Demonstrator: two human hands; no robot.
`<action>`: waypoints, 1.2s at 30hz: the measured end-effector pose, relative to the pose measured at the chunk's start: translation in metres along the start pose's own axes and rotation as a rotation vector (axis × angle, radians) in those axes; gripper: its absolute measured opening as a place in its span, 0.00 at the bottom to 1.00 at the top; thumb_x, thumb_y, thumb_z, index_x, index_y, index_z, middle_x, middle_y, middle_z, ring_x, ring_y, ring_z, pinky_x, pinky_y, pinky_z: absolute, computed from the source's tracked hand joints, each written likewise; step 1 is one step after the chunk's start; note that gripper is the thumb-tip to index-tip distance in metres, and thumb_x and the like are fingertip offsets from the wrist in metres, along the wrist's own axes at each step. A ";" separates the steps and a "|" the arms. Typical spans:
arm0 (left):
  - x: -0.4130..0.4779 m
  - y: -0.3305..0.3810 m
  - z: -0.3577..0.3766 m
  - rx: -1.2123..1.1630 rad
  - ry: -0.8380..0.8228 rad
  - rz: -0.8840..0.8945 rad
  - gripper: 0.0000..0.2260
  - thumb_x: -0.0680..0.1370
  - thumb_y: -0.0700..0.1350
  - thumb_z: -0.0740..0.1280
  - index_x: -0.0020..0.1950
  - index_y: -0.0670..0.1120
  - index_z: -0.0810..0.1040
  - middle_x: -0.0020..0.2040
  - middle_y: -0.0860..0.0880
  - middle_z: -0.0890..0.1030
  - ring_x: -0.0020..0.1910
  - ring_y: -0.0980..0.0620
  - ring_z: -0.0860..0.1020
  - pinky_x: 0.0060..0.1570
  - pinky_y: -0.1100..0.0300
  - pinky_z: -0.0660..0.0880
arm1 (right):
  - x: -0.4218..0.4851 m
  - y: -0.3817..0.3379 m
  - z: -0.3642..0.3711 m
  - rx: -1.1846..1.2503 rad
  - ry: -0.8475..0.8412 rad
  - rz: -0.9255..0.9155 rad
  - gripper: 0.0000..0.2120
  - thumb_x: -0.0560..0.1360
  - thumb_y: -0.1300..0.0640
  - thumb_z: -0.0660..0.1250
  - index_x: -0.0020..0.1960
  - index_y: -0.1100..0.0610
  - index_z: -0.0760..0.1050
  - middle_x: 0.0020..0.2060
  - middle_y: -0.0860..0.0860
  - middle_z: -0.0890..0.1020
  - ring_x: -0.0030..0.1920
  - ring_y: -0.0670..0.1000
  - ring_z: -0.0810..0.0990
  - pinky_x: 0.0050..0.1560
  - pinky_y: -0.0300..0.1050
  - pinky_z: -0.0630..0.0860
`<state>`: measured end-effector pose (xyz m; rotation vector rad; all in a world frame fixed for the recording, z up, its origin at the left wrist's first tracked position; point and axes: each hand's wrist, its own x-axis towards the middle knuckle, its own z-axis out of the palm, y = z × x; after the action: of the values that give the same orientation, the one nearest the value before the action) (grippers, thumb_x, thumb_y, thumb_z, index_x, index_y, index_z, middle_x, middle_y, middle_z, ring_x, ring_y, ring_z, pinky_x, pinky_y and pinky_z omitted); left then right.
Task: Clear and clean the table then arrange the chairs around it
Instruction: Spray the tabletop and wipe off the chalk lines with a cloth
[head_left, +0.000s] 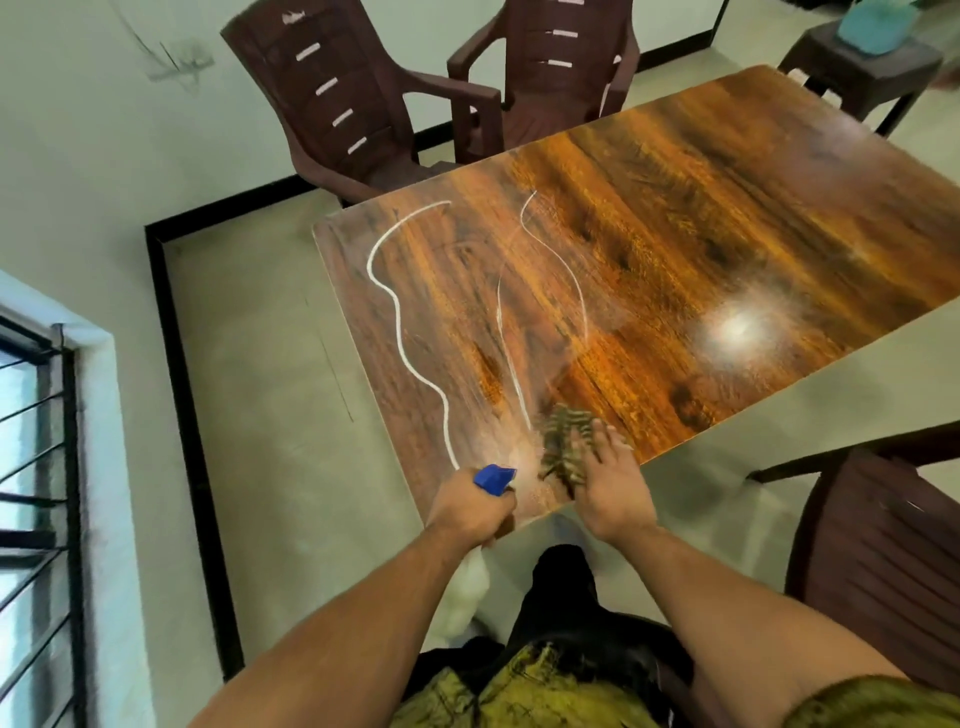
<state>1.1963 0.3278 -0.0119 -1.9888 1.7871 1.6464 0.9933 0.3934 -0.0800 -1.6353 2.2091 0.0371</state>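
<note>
The glossy rectangular wood-grain table (675, 249) was seen corner-on, its near corner lying just ahead of the person and its long edges running off toward 11 and 2 o'clock. At that near corner the left hand (470, 506) was curled tightly round a white spray bottle with a blue nozzle (493, 478), the nozzle aimed across the top. The right hand (613, 488) was laid with fingers extended on a striped brown cloth (563, 441) pressed to the surface beside the right edge, blurred by motion. Thin white looping lines of liquid (400, 322) were traced over the table's near-left part. A strip of bare grey-green floor (270, 415) was left open at 9 o'clock, bounded by a black skirting band (176, 364), and a narrower wedge of floor lay at 3 o'clock. Two brown slatted plastic armchairs (332, 98) (561, 67) were set against the far-left edge at 12 o'clock. A third brown plastic chair (883, 561) stood at 4 o'clock, close to the right forearm. A dark square stool (857, 73) bearing a teal object (872, 26) stood at 1 o'clock, and a barred window (31, 493) at 8 o'clock.
</note>
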 end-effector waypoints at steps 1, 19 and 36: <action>-0.002 -0.004 -0.003 0.006 0.002 -0.003 0.12 0.75 0.47 0.70 0.34 0.46 0.74 0.24 0.52 0.78 0.21 0.54 0.77 0.26 0.63 0.75 | 0.004 -0.005 -0.002 0.051 0.026 0.157 0.33 0.81 0.50 0.56 0.82 0.52 0.46 0.80 0.56 0.42 0.80 0.59 0.41 0.79 0.54 0.43; -0.008 -0.059 -0.061 -0.116 0.084 -0.037 0.08 0.74 0.44 0.69 0.44 0.39 0.82 0.25 0.50 0.77 0.22 0.50 0.76 0.31 0.56 0.78 | 0.000 -0.063 0.021 -0.081 -0.082 -0.531 0.28 0.80 0.43 0.51 0.79 0.46 0.58 0.80 0.50 0.53 0.80 0.51 0.45 0.78 0.53 0.40; -0.007 -0.071 -0.076 -0.140 0.088 0.002 0.10 0.74 0.47 0.70 0.46 0.40 0.80 0.35 0.46 0.80 0.23 0.50 0.77 0.27 0.60 0.75 | -0.015 -0.092 0.037 -0.098 -0.076 -0.342 0.32 0.79 0.44 0.54 0.81 0.46 0.50 0.80 0.51 0.46 0.80 0.56 0.43 0.79 0.56 0.43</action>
<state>1.2988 0.3122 -0.0154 -2.1492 1.7467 1.7571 1.0930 0.3869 -0.0897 -2.0085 1.8720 0.1139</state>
